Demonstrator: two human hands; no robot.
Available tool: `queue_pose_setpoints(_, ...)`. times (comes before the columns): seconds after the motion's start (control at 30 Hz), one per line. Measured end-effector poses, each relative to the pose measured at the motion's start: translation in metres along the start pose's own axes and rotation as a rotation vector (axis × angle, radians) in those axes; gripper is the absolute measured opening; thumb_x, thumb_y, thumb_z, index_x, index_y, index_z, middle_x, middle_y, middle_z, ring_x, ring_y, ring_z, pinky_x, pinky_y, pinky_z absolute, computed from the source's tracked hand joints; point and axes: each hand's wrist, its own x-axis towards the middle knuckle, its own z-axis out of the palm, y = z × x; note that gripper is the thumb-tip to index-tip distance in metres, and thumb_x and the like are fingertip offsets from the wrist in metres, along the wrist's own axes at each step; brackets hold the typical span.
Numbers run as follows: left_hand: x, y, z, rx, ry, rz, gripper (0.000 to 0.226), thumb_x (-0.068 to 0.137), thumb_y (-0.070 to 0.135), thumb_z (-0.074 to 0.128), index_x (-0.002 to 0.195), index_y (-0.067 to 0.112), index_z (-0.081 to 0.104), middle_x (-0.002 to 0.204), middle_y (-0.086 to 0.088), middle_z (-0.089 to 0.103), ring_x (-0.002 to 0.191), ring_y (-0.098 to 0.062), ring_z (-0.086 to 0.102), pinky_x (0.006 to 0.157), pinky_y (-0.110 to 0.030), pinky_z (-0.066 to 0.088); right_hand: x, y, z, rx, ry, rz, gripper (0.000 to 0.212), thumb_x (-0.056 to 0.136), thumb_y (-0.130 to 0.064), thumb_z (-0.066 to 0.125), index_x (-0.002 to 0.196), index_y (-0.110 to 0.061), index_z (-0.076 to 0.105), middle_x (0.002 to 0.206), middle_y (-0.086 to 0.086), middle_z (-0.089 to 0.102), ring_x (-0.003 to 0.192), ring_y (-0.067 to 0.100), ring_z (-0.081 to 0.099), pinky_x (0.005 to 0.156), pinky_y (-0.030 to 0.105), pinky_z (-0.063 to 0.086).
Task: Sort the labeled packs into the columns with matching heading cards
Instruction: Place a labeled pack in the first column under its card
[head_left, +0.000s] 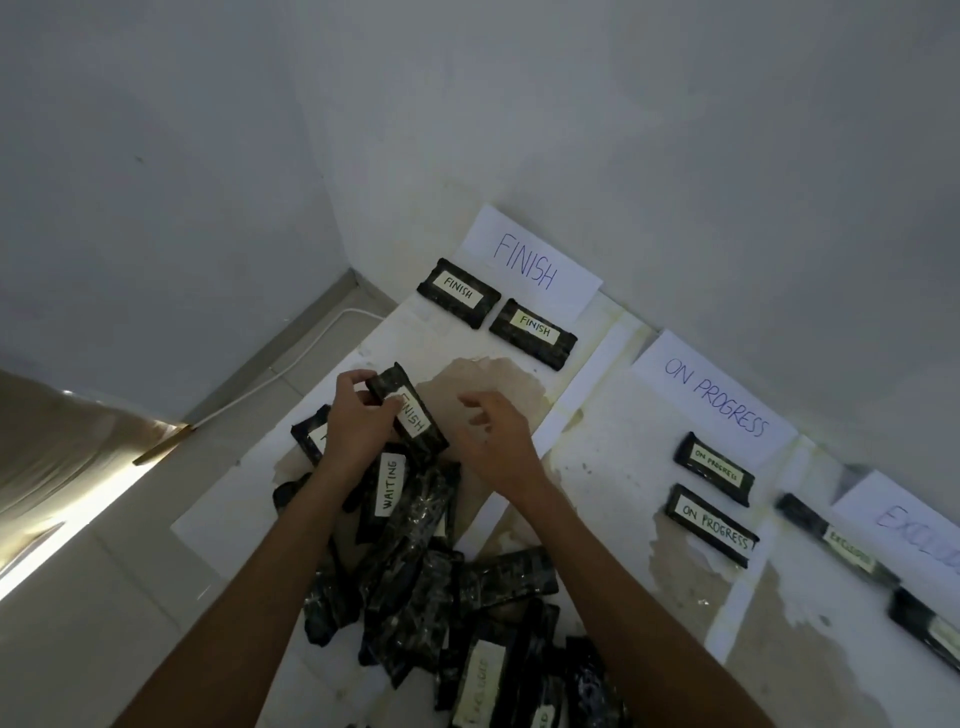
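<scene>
My left hand (358, 421) grips a black pack labelled FINISH (410, 408), tilted above the pile of black packs (415, 582). My right hand (496, 441) hovers just right of it, fingers apart, holding nothing. A pack labelled WAITING (390, 483) lies on top of the pile below my left hand. The FINISH heading card (527, 262) leans at the wall with two FINISH packs (458, 292) (533, 332) before it. The ON PROGRESS card (714, 397) has two matching packs (714, 467) (710, 525) below it. A third card (914, 525) at the right edge has packs (841, 543) beside it.
The white, stained board (613, 467) lies on a tiled floor (104, 597) against a white wall. A white cable (291, 364) runs along the floor at the left. A brown door edge (161, 444) sits left of the board.
</scene>
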Motion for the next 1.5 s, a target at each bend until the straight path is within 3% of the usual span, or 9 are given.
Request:
queue_pose_setpoints(0.3, 0.007, 0.016, 0.072, -0.081, -0.113, 0.005, 0.033, 0.086, 0.010, 0.063, 0.110, 0.013, 0.041, 0.105, -0.014, 0.059, 0.089, -0.022, 0.061, 0.074, -0.026, 0.053, 0.003, 0.022, -0.018, -0.214, 0.108, -0.019, 0.051, 0.075, -0.015, 0.070, 0.123, -0.007, 0.055, 0.113, 0.015, 0.058, 0.102, 0.030, 0.051, 0.087, 0.041, 0.047)
queue_pose_setpoints(0.5, 0.037, 0.026, 0.103, 0.255, -0.237, 0.098, 0.040, 0.089, 0.017, 0.058, 0.126, 0.008, 0.048, 0.124, -0.013, 0.056, 0.111, -0.024, 0.053, 0.089, -0.028, 0.043, 0.037, 0.062, -0.040, -0.368, 0.168, 0.101, 0.042, 0.080, -0.012, 0.067, 0.121, -0.008, 0.060, 0.113, 0.015, 0.064, 0.101, 0.036, 0.051, 0.080, 0.029, 0.032)
queue_pose_setpoints(0.73, 0.045, 0.025, 0.090, 0.489, -0.298, 0.200, 0.044, 0.089, 0.015, 0.055, 0.132, 0.008, 0.047, 0.126, -0.014, 0.054, 0.114, -0.023, 0.051, 0.086, -0.022, 0.036, 0.040, 0.068, -0.046, -0.434, 0.110, 0.076, 0.053, 0.080, -0.020, 0.068, 0.129, -0.008, 0.052, 0.124, 0.017, 0.050, 0.109, 0.036, 0.042, 0.089, 0.040, 0.037)
queue_pose_setpoints(0.9, -0.007, 0.013, 0.051, 0.639, -0.230, 0.219, 0.045, 0.082, 0.029, 0.059, 0.124, 0.019, 0.048, 0.117, -0.007, 0.047, 0.106, -0.023, 0.051, 0.082, -0.033, 0.044, 0.010, 0.050, -0.044, -0.407, 0.148, 0.046, 0.051, 0.077, -0.013, 0.063, 0.127, -0.005, 0.054, 0.123, 0.017, 0.050, 0.107, 0.035, 0.044, 0.086, 0.043, 0.040)
queue_pose_setpoints(1.0, -0.060, -0.016, 0.031, 0.921, -0.119, 0.245, 0.066, 0.077, 0.046, 0.061, 0.132, 0.019, 0.038, 0.127, -0.011, 0.041, 0.115, -0.032, 0.044, 0.091, -0.044, 0.045, -0.019, 0.041, -0.039, -0.335, 0.124, 0.077, 0.049, 0.078, -0.015, 0.065, 0.125, -0.006, 0.055, 0.122, 0.017, 0.050, 0.109, 0.035, 0.045, 0.090, 0.045, 0.041)
queue_pose_setpoints(1.17, -0.105, -0.057, 0.027, 1.141, -0.100, 0.193, 0.084, 0.079, 0.047, 0.063, 0.143, 0.011, 0.021, 0.138, -0.019, 0.035, 0.124, -0.038, 0.036, 0.096, -0.046, 0.042, -0.068, 0.037, -0.022, -0.410, -0.087, 0.253, 0.053, 0.083, -0.021, 0.060, 0.133, -0.012, 0.048, 0.140, 0.013, 0.038, 0.125, 0.033, 0.036, 0.101, 0.043, 0.035)
queue_pose_setpoints(1.33, -0.104, -0.051, 0.020, 0.726, -0.074, 0.201, 0.066, 0.083, 0.025, 0.061, 0.140, 0.010, 0.031, 0.124, -0.014, 0.052, 0.112, -0.031, 0.050, 0.092, -0.043, 0.047, -0.093, 0.044, -0.011, -0.451, -0.119, 0.156, 0.048, 0.083, -0.011, 0.057, 0.131, -0.008, 0.051, 0.148, 0.022, 0.029, 0.136, 0.038, 0.028, 0.105, 0.051, 0.035)
queue_pose_setpoints(1.4, -0.104, -0.036, 0.013, 0.441, -0.137, 0.091, 0.050, 0.088, 0.016, 0.056, 0.135, 0.013, 0.038, 0.114, -0.009, 0.058, 0.096, -0.022, 0.056, 0.085, -0.035, 0.048, -0.095, 0.042, -0.014, -0.383, -0.113, 0.173, 0.049, 0.083, -0.012, 0.059, 0.131, -0.009, 0.051, 0.144, 0.022, 0.035, 0.132, 0.037, 0.034, 0.106, 0.046, 0.034)
queue_pose_setpoints(1.5, -0.101, -0.020, 0.006, 0.036, -0.186, -0.142, 0.023, 0.090, 0.007, 0.045, 0.111, 0.012, 0.056, 0.111, -0.016, 0.063, 0.092, -0.026, 0.061, 0.090, -0.044, 0.049, -0.100, 0.038, -0.019, -0.284, -0.068, 0.163, 0.047, 0.083, -0.013, 0.059, 0.129, -0.011, 0.052, 0.133, 0.016, 0.048, 0.120, 0.032, 0.046, 0.103, 0.042, 0.038)
